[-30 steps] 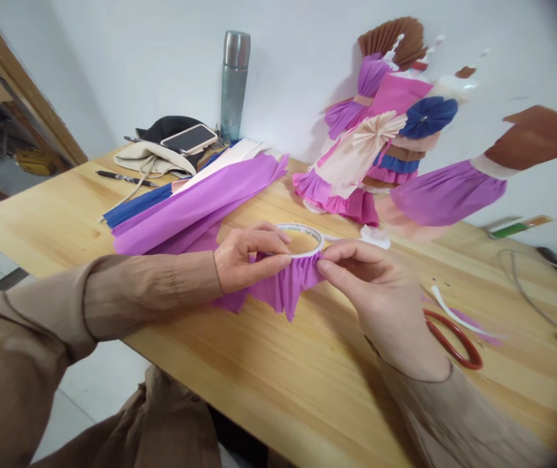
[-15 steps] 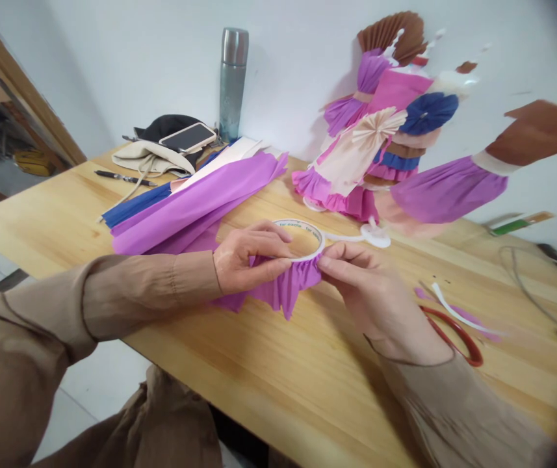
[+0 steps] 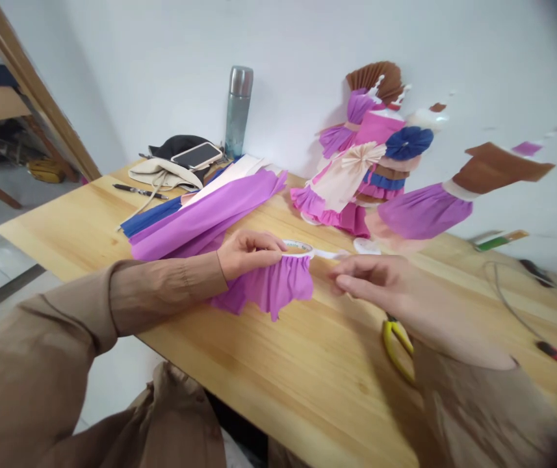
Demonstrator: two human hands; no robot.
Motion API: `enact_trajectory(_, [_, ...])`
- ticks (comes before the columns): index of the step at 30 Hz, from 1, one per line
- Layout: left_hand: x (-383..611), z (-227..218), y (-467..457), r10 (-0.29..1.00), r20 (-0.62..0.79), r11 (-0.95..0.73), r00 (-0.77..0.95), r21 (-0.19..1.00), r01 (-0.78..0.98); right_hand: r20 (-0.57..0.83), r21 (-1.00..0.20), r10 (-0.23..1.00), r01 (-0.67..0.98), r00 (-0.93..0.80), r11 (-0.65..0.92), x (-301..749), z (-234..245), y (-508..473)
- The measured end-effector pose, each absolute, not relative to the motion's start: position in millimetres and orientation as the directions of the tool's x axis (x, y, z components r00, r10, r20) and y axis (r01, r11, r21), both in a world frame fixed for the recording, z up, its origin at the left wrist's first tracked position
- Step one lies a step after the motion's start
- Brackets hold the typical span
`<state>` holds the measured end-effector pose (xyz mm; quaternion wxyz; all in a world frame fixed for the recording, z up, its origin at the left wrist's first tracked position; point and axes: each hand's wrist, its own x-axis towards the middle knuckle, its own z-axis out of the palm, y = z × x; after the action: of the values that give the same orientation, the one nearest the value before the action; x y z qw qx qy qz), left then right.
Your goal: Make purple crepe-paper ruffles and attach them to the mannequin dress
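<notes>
My left hand (image 3: 250, 253) is closed on the top edge of a pleated purple crepe paper piece (image 3: 271, 290), pinching it against a white tape ring (image 3: 299, 247). The paper hangs from the ring like a skirt over the wooden table (image 3: 283, 370). A white tape strip (image 3: 329, 255) runs from the ring toward my right hand (image 3: 378, 284). That hand hovers just right of the paper, apart from it, blurred by motion, its fingers pointing left.
Folded purple, blue and cream crepe sheets (image 3: 205, 211) lie behind my left hand. Paper dolls (image 3: 363, 162) stand at the wall, beside a steel flask (image 3: 237, 110), a phone (image 3: 196, 155) on a pouch and a pen (image 3: 134, 190). Yellow-handled scissors (image 3: 398, 344) lie under my right forearm. A cable (image 3: 512, 289) lies at the right.
My right hand has let go of the pleated paper's right end and drawn away to the right. The view has tilted up and shifted. The left hand keeps its pinch.
</notes>
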<state>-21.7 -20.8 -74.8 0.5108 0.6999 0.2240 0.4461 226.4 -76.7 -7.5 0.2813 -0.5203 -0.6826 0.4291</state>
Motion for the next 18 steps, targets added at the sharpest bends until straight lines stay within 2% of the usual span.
enact_trajectory(3, [-22.5, -74.5, -15.0, 0.720, 0.381, -0.384, 0.579, 0.915, -0.124, 0.244, -0.800, 0.940, 0.499, -0.238, 0.334, 223.1, 2.1, -84.9])
enact_trajectory(5, [-22.8, -72.4, -13.0, 0.680, 0.367, -0.392, 0.634, 0.913, -0.109, 0.402, -0.659, 0.858, 0.550, -0.320, 0.513, 213.6, 3.1, -87.4])
enact_trajectory(6, [-22.8, -70.7, -12.6, 0.663, 0.358, -0.392, 0.657, 0.914, -0.102, 0.418, -0.598, 0.821, 0.562, -0.390, 0.571, 208.6, 2.0, -87.2])
enact_trajectory(8, [-22.7, -66.5, -12.2, 0.641, 0.337, -0.390, 0.690, 0.917, -0.086, 0.378, -0.532, 0.785, 0.579, -0.490, 0.618, 200.8, -2.1, -84.6])
enact_trajectory(12, [-21.9, -59.3, -11.9, 0.588, 0.288, -0.402, 0.755, 0.915, -0.036, 0.257, -0.515, 0.771, 0.593, -0.583, 0.619, 197.3, -12.0, -78.4])
enact_trajectory(18, [-19.6, -59.0, -12.9, 0.499, 0.235, -0.411, 0.834, 0.911, -0.011, 0.149, -0.670, 0.779, 0.517, -0.610, 0.533, 193.4, -21.1, -78.7])
